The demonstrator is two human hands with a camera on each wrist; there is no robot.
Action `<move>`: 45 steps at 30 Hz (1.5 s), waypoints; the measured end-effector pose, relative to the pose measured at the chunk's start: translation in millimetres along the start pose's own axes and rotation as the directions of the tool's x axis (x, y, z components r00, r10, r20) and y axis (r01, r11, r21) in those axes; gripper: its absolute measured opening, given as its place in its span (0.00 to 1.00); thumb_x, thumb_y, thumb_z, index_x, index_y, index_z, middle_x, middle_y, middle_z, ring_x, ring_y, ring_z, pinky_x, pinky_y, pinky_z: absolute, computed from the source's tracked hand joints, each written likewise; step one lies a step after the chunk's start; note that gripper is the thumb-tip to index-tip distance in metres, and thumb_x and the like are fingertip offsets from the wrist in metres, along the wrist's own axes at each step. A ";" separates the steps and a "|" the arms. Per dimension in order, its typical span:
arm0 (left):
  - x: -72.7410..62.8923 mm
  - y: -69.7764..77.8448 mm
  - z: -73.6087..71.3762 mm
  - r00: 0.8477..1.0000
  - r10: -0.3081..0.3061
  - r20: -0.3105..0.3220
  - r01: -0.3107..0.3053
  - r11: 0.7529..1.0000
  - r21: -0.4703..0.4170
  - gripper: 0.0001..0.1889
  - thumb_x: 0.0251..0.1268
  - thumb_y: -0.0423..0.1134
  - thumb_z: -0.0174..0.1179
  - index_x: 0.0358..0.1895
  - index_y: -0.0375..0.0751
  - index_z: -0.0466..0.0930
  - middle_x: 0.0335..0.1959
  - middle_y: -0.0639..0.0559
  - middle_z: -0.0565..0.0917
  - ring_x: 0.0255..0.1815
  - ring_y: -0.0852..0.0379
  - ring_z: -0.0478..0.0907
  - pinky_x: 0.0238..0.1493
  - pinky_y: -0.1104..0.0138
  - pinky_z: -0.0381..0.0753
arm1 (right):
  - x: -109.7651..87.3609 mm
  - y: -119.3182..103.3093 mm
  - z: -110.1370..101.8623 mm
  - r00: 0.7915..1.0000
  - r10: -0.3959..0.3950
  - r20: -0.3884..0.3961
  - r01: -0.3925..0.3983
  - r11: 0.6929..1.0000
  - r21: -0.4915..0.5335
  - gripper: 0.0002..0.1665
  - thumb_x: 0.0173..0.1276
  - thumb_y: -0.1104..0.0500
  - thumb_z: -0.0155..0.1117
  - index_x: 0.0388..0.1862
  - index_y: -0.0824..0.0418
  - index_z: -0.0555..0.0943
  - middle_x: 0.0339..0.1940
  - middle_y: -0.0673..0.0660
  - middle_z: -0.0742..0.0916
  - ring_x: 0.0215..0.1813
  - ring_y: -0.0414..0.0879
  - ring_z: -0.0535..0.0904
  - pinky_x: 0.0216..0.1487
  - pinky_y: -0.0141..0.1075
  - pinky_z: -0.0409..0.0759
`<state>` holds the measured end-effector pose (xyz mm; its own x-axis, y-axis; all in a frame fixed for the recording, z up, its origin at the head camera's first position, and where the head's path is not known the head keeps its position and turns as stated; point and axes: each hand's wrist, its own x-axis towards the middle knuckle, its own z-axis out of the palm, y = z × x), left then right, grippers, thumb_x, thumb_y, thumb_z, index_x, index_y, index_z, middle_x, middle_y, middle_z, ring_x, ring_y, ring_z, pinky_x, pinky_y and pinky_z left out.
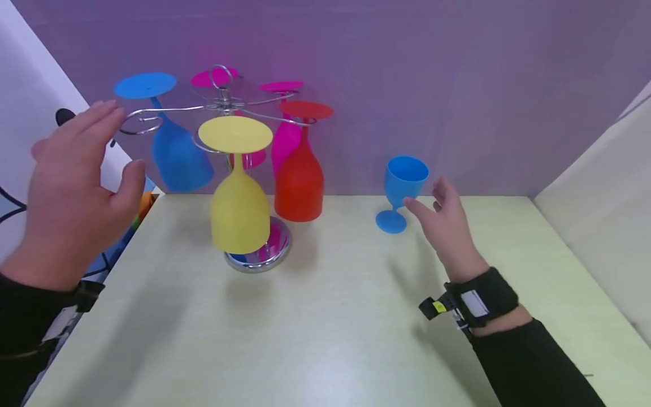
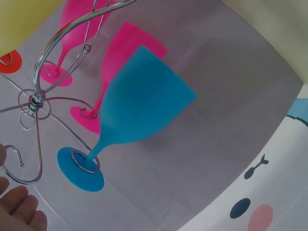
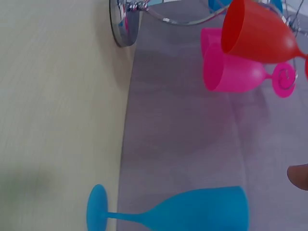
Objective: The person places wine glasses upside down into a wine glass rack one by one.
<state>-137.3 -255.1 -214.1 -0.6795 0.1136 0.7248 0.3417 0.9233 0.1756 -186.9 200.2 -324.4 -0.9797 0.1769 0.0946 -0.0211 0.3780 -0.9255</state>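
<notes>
A blue goblet [image 1: 405, 178] stands upright near the table's back edge. My right hand [image 1: 447, 234] is just to its right, thumb and fingers spread apart; the right wrist view shows one fingertip [image 3: 299, 176] and the same goblet [image 3: 202, 211]. On the left, my left hand [image 1: 83, 175] is raised beside a chrome goblet rack [image 1: 178, 109], its fingers extended close to a bare curled arm [image 2: 40, 149]. Upside down from other arms hang a yellow goblet [image 1: 240, 212], a red goblet [image 1: 301, 186], another blue goblet [image 1: 180, 155] and two pink goblets, one partly hidden [image 1: 282, 144].
The rack's round chrome base [image 1: 254, 267] rests on the pale table [image 1: 325, 328]. A purple backdrop [image 1: 432, 85] rises behind the table. White fabric [image 1: 605, 186] borders the right side. Dark cables [image 1: 10, 203] show at far left.
</notes>
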 end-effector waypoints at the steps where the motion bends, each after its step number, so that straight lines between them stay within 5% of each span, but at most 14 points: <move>1: 0.9 -0.1 0.2 1.000 0.005 0.006 -0.006 1.000 0.005 0.31 0.70 0.28 0.60 0.75 0.28 0.65 0.76 0.35 0.67 0.79 0.36 0.59 0.77 0.37 0.49 | 5.3 1.9 -0.7 0.999 0.033 0.016 -0.033 0.999 0.010 0.60 0.74 0.40 0.65 0.87 0.57 0.39 0.86 0.58 0.52 0.84 0.57 0.48 0.80 0.54 0.55; 6: 5.0 -1.6 1.6 0.999 0.040 0.034 -0.041 0.999 0.023 0.30 0.72 0.29 0.60 0.76 0.31 0.66 0.77 0.38 0.67 0.79 0.38 0.59 0.75 0.39 0.56 | 28.0 8.2 -1.6 0.992 0.116 0.056 -0.116 0.993 0.007 0.64 0.71 0.38 0.68 0.86 0.58 0.38 0.86 0.59 0.50 0.85 0.58 0.45 0.79 0.58 0.55; 25: 0.8 -15.9 8.1 0.993 0.102 0.053 -0.106 0.993 0.059 0.28 0.73 0.28 0.59 0.75 0.34 0.69 0.71 0.36 0.74 0.70 0.32 0.71 0.67 0.39 0.69 | 69.9 15.9 14.5 0.986 0.167 0.009 -0.167 0.986 0.010 0.69 0.65 0.41 0.76 0.86 0.55 0.37 0.85 0.61 0.54 0.83 0.63 0.50 0.78 0.61 0.56; 31: 7.4 -13.8 8.0 0.994 0.099 0.050 -0.101 0.994 0.032 0.27 0.74 0.29 0.59 0.74 0.34 0.70 0.69 0.34 0.75 0.68 0.31 0.72 0.65 0.37 0.72 | 78.1 23.9 11.9 0.986 0.167 -0.011 -0.167 0.986 -0.019 0.70 0.64 0.39 0.76 0.85 0.54 0.37 0.84 0.63 0.55 0.82 0.65 0.52 0.76 0.63 0.59; 38: 16.9 -11.1 9.9 0.990 0.051 0.133 -0.054 0.998 0.021 0.28 0.77 0.32 0.57 0.77 0.39 0.66 0.70 0.34 0.74 0.66 0.29 0.74 0.60 0.34 0.72 | 80.3 32.7 10.0 0.989 0.138 -0.048 -0.140 0.989 -0.042 0.69 0.63 0.38 0.75 0.85 0.55 0.40 0.83 0.63 0.58 0.80 0.64 0.56 0.76 0.61 0.61; 45: 21.3 -10.9 11.7 0.988 0.017 0.152 -0.020 1.000 0.016 0.27 0.78 0.30 0.55 0.77 0.38 0.66 0.68 0.31 0.74 0.65 0.28 0.73 0.60 0.33 0.73 | 77.5 33.3 11.6 0.992 0.115 -0.060 -0.117 0.992 -0.041 0.67 0.64 0.37 0.74 0.85 0.56 0.42 0.82 0.63 0.59 0.80 0.63 0.56 0.76 0.61 0.62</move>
<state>-163.1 -258.5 -208.4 -0.7641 0.1837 0.6184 0.3448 0.9265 0.1509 -265.9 215.9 -352.2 -0.9620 0.2728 0.0096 0.1019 0.3916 -0.9145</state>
